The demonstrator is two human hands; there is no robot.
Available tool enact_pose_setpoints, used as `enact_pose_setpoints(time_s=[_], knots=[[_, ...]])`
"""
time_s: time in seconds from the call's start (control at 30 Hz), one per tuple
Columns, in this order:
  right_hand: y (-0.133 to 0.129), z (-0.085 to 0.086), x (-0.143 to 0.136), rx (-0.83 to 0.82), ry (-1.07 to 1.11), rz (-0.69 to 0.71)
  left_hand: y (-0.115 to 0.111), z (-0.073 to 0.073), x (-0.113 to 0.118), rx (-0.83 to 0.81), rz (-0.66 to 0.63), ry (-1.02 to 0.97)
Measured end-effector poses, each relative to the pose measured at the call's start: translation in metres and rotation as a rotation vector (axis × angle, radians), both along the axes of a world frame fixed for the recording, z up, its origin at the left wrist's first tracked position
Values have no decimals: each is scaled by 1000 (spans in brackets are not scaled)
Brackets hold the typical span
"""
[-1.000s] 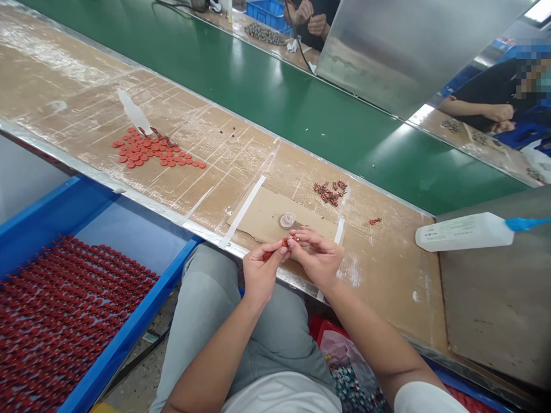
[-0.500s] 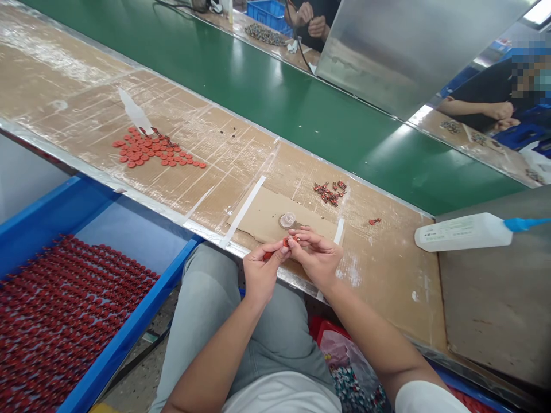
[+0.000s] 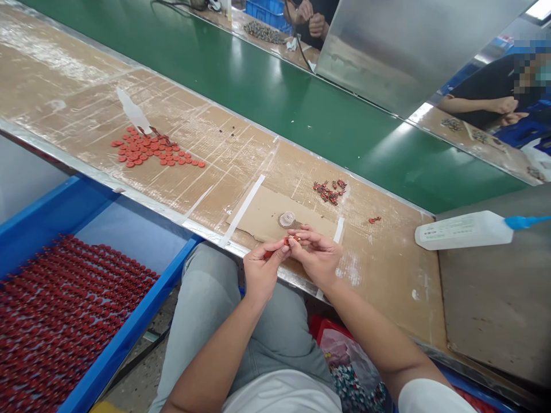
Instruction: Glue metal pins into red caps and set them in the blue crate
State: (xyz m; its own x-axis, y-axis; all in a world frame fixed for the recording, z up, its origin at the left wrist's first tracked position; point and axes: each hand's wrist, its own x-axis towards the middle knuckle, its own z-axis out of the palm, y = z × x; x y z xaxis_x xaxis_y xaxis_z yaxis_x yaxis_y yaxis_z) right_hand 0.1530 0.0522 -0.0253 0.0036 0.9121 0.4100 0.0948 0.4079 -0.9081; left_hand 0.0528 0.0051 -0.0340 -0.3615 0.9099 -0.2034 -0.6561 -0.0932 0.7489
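Above the front edge of the bench, my left hand [image 3: 263,268] and my right hand [image 3: 317,255] meet fingertip to fingertip. Both are closed in a pinch on a small red part [image 3: 286,241], mostly covered by the fingers. Red also shows between the left thumb and forefinger. Just beyond the fingers, a small clear round cup [image 3: 286,218] sits on a taped cardboard sheet [image 3: 267,209]. Further back lies a pile of small red-and-dark figures [image 3: 329,192], with a single red figure [image 3: 375,220] to its right.
Red discs [image 3: 142,150] lie on the left of the bench near a white flat strip [image 3: 132,110]. A blue tray [image 3: 97,206] holds rows of red parts. A white bottle with a blue tip [image 3: 465,230] lies at right. A green belt [image 3: 258,74] runs behind; co-workers' hands [image 3: 316,23] show beyond.
My hands stay almost in the same place, still pinching the red part. At the far right, a co-worker's hands have moved slightly apart.
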Motion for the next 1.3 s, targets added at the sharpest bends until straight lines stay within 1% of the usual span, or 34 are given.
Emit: enact_pose_setpoints(time_s=[0.17,0.3,0.47,0.6,0.77,0.93,1.3], knots=[[0,3,0,-16,-29,-13,0,1,0,-14,-10,-17],[0,5,-1,-13,-10,-18,1,2,0,-17,-10,-11],[0,4,0,-32,-26,-9,1,2,1,-8,-7,-12],[0,4,0,-36,-38,-23,1,5,2,-40,-3,-38],[-3,7,-1,-118,-1,12,1,9,4,-73,14,-99],[-6,9,-2,-203,35,37,1,9,3,-77,26,-114],[-7,9,-3,-281,90,35,1,10,4,-86,37,-102]])
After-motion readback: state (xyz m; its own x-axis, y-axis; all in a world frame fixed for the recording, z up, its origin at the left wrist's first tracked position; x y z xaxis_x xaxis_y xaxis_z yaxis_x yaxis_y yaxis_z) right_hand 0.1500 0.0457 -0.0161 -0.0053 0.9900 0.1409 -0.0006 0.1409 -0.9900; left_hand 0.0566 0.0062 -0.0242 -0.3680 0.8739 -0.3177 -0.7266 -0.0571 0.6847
